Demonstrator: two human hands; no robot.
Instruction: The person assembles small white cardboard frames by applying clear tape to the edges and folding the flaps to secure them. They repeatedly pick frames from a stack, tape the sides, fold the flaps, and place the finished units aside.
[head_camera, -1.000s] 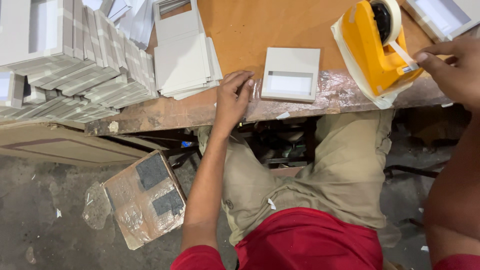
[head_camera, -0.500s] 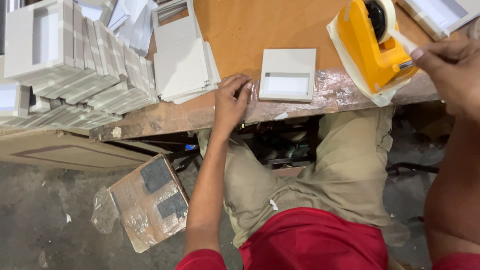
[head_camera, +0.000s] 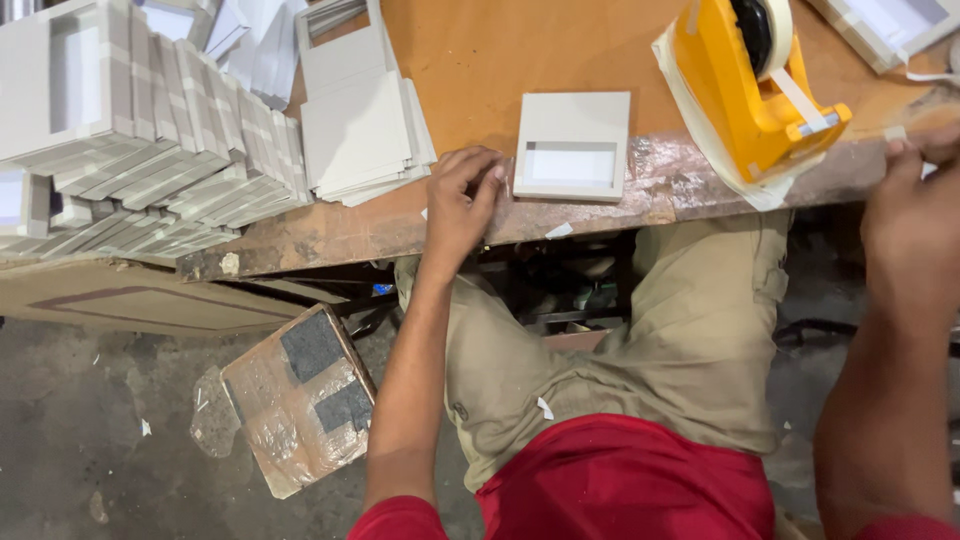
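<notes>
Left hand (head_camera: 462, 195) curled empty on surface (head_camera: 470, 60) edge beside grey card frame (head_camera: 571, 146) (kept steady, probably). Right hand (head_camera: 915, 215) by yellow tape dispenser (head_camera: 745, 85), tape bit seemingly pinched, grip hard to tell.

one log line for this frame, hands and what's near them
left hand: on table edge beside grey card frame | right hand: at edge near yellow tape dispenser | grip: cannot tell
</notes>
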